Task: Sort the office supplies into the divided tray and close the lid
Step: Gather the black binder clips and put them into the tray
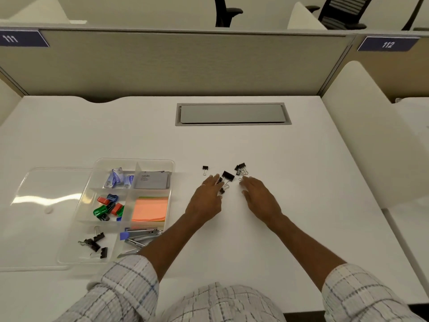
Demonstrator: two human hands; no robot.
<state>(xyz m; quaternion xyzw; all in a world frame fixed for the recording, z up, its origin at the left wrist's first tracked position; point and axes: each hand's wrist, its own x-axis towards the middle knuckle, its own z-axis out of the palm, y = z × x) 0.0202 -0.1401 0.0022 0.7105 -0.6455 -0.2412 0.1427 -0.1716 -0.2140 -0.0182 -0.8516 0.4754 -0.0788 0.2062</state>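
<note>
A clear divided tray (pixel 173 165) lies at the left of the white desk, with its clear lid (pixel 48 189) flat beside it. Its compartments hold blue packets (pixel 117 178), a grey box (pixel 152 180), coloured sharpeners (pixel 109 206), orange sticky notes (pixel 149 209), black binder clips (pixel 95 242) and staple removers (pixel 139 238). Loose black binder clips lie right of the tray: a single small one (pixel 205 169), a larger one (pixel 228 175) and a small cluster (pixel 240 169). My left hand (pixel 206 198) touches clips near the larger one. My right hand (pixel 260 196) reaches with straight fingers at the cluster.
A grey cable hatch (pixel 232 113) is set into the desk at the back. A beige partition (pixel 174 63) closes the far edge, and a white side divider (pixel 362 135) stands at the right. Office chairs show beyond the partition.
</note>
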